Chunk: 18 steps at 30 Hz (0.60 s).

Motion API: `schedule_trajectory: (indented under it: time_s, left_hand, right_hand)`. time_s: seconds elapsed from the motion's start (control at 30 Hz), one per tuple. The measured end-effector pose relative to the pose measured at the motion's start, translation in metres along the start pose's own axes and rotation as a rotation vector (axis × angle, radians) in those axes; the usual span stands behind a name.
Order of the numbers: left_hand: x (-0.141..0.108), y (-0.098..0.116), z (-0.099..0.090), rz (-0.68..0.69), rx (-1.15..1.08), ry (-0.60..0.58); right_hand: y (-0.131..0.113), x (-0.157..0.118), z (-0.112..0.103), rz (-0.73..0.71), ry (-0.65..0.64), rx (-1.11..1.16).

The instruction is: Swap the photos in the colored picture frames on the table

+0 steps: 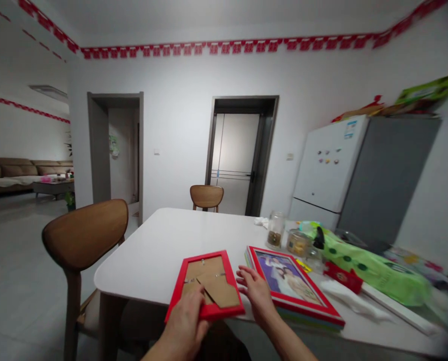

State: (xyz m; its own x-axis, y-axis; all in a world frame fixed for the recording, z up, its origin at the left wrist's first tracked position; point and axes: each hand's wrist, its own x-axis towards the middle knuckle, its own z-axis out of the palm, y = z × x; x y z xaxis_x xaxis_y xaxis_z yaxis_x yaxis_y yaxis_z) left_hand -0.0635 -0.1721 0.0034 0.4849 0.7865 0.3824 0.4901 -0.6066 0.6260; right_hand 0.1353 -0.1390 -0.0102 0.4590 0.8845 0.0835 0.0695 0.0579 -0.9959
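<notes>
A small red picture frame (pixel 231 282) is turned back side up at the near edge of the table, its brown backing board (pixel 193 268) and small metal clips showing. My left hand (pixel 188 313) grips the frame's near edge, thumb below and fingers over the backing. A brown stand flap (pixel 221 291) lies across that backing. My right hand (pixel 257 293) hovers just right of the frame, fingers apart and holding nothing. Beside it rests a larger red-framed photo (pixel 286 278) of people in pale clothes, on top of other frames with coloured edges.
On the white table (pixel 152 245), a glass jar (pixel 275 230), a round container (pixel 298 243), a green plastic pack (pixel 382 271) and a white strip (pixel 397 308) crowd the right side. Wooden chairs stand at the left (pixel 92 230) and far side (pixel 206 195). A fridge (pixel 325 160) is behind, right.
</notes>
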Motion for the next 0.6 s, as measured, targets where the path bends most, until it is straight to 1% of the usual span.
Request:
schedule_trajectory:
  time_s: [0.03,0.1,0.13,0.17,0.2,0.23,0.27,0.3,0.33,0.37,0.43,0.5,0.53,0.6]
  left_hand:
    - [0.006,0.008,-0.005,-0.011,-0.134,0.096]
    - [0.020,0.028,-0.009,-0.046,-0.458,0.254]
    - [0.028,0.038,-0.008,-0.066,-0.622,0.312]
    - [0.036,0.049,-0.006,-0.079,-0.771,0.356]
    - [0.044,0.058,-0.004,-0.081,-0.899,0.386]
    - [0.052,0.066,-0.001,-0.068,-1.001,0.405]
    - [0.059,0.072,0.001,-0.045,-1.081,0.419]
    - [0.067,0.077,0.004,-0.024,-1.139,0.422]
    - [0.074,0.080,0.006,-0.016,-1.182,0.405]
    - [0.081,0.083,0.010,-0.027,-1.216,0.369]
    - [0.094,0.084,0.024,-0.091,-1.260,0.256]
    - [0.104,0.083,0.048,-0.156,-1.280,0.146]
    - [0.109,0.082,0.062,-0.166,-1.275,0.122]
    - [0.116,0.079,0.090,-0.203,-1.221,0.097]
  right_hand:
    - [0.000,-0.012,0.004,0.086,-0.052,0.141]
    - [-0.002,-0.034,0.019,0.272,-0.263,0.314]
    - [-0.005,-0.043,0.027,0.334,-0.356,0.397]
    - [-0.010,-0.049,0.034,0.327,-0.403,0.504]
    - [-0.015,-0.053,0.037,0.286,-0.378,0.596]
    - [-0.021,-0.052,0.035,0.235,-0.342,0.665]
    - [-0.028,-0.048,0.028,0.181,-0.291,0.705]
    - [-0.035,-0.041,0.015,0.144,-0.240,0.708]
    - [-0.041,-0.031,-0.004,0.114,-0.203,0.678]
    - [-0.047,-0.019,-0.027,0.115,-0.159,0.611]
    - [-0.056,0.006,-0.078,0.150,-0.069,0.403]
    - [-0.059,0.030,-0.124,0.140,0.017,0.147]
    - [-0.058,0.039,-0.143,0.134,0.041,0.040]
    - [-0.051,0.053,-0.170,0.153,0.071,-0.061]
